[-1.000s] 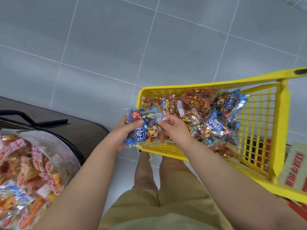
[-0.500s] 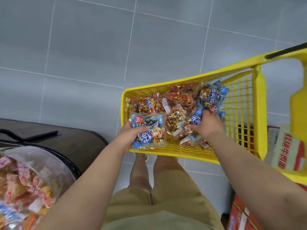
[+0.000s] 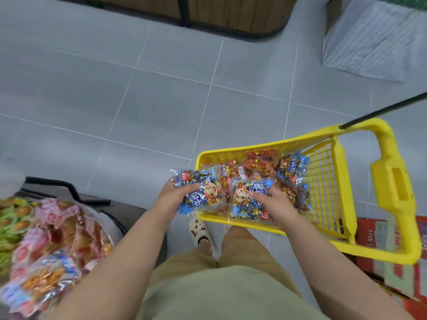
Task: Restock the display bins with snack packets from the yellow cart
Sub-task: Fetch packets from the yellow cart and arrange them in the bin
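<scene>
Grey tiles with pale grout cover the floor (image 3: 115,77); a dark-edged wooden fixture (image 3: 231,12) stands beyond, near a striped, perhaps plastic-wrapped stack (image 3: 369,42).

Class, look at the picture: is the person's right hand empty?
No, the right hand grips a blue snack packet over the yellow cart.

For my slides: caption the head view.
At the yellow cart, the left hand grips one blue snack packet and the right hand a second packet; a display bin sits lower left.
</scene>
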